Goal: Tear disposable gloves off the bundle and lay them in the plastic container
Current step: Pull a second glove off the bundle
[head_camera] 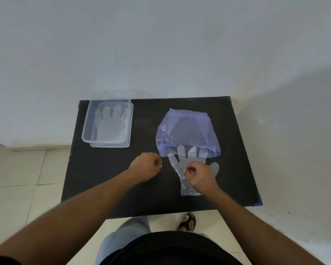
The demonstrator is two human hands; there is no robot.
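Observation:
A bluish plastic bag (187, 131) holding the glove bundle lies on the right half of a black table (149, 184). A clear disposable glove (177, 163) sticks out of its near edge, fingers pointing away from me. My right hand (199, 175) rests on that glove's palm with fingertips pinched on the film. My left hand (145, 166) hovers to the left of the glove, fingers curled in, holding nothing I can see. A clear plastic container (87, 129) stands at the table's far left with a glove (110, 127) lying flat inside.
The table stands against a pale wall (161, 44), with a tiled floor (17, 169) to the left and in front. My sandalled foot (187, 222) shows just beyond the table's near edge. A bare stretch of tabletop separates the container from the bag.

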